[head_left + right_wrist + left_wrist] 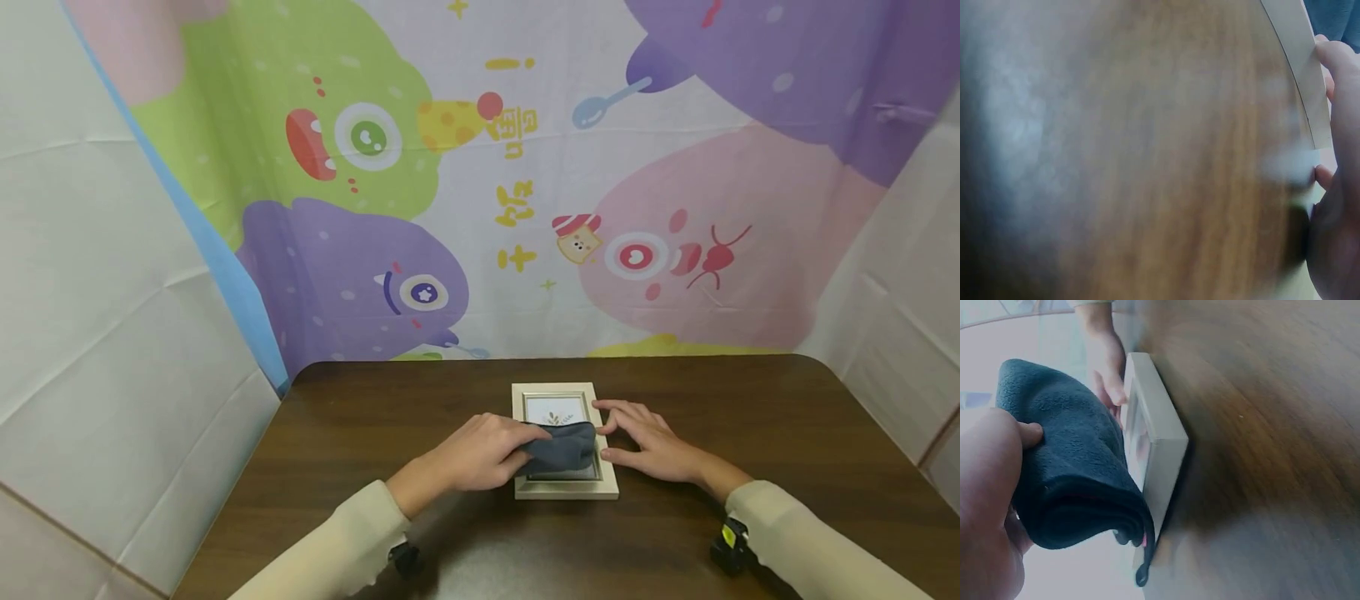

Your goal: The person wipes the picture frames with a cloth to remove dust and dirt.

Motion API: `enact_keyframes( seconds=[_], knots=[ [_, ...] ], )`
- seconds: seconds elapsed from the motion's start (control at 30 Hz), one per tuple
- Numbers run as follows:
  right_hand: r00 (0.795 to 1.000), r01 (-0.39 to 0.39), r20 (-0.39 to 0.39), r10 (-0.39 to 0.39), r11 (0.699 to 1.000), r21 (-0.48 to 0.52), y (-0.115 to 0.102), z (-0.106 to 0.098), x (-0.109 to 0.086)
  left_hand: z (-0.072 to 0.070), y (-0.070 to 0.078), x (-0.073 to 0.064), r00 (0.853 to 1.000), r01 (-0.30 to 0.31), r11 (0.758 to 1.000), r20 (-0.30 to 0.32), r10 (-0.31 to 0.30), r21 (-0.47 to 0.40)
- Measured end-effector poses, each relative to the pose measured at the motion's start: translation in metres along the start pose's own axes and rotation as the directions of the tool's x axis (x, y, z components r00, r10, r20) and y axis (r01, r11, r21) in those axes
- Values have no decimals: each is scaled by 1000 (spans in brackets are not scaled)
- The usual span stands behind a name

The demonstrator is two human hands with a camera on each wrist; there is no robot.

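Observation:
A cream picture frame (566,493) lies face up on the table, a plant print under its pane. My left hand (483,450) grips a folded dark grey cloth (562,450), thumb on one side and fingers on the other. The cloth covers the middle of the frame in the head view; in the left wrist view the fleecy cloth (1072,431) overlaps the frame's face, a small loop hanging at its lower corner. My right hand (656,442) is at the frame's right edge, its fingers spread and fingertips right at the border.
The dark brown wooden table (375,533) extends around the frame, with rounded far corners. A curtain (480,317) printed with cartoon monsters hangs behind its far edge. Pale sheets (112,292) hang at both sides. Dark wrist devices (729,546) sit by both cuffs.

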State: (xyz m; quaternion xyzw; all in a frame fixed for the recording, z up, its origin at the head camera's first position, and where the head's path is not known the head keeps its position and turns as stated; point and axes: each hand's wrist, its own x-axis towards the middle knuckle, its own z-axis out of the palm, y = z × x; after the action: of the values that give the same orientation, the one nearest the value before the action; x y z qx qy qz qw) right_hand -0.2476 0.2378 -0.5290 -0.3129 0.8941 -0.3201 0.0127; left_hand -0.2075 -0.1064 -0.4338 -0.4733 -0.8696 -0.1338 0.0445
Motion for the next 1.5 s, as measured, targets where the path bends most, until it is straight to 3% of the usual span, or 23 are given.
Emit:
enact_keyframes(
  seconds=[0.23,0.47,0.6,0.83,1.0,1.23,1.3,1.5],
  knots=[
    [1000,-1,8,1,1000,-9,0,0,0,-7,7,-5,993,-55,998,-101,52,-24],
    [1000,5,5,-5,1000,-15,1,-1,0,-12,17,-7,972,-134,991,-198,126,-26],
    [1000,0,4,0,1000,-11,2,-1,0,-11,26,-7,962,-189,981,-212,173,-54],
    [1000,2,3,-2,1000,4,2,0,0,1,43,-8,941,-262,965,-221,256,5],
    [1000,-1,7,1,1000,4,2,1,0,16,49,-11,940,-311,950,-163,301,-35],
    [1000,0,5,0,1000,-9,1,2,0,31,55,-21,940,-339,937,5,340,-86],
    [1000,5,-2,-5,1000,-16,2,2,0,36,58,-23,933,-352,931,47,358,-93],
    [1000,9,-10,-10,1000,-23,3,1,0,43,63,-25,903,-353,905,169,396,-237]
  ],
)
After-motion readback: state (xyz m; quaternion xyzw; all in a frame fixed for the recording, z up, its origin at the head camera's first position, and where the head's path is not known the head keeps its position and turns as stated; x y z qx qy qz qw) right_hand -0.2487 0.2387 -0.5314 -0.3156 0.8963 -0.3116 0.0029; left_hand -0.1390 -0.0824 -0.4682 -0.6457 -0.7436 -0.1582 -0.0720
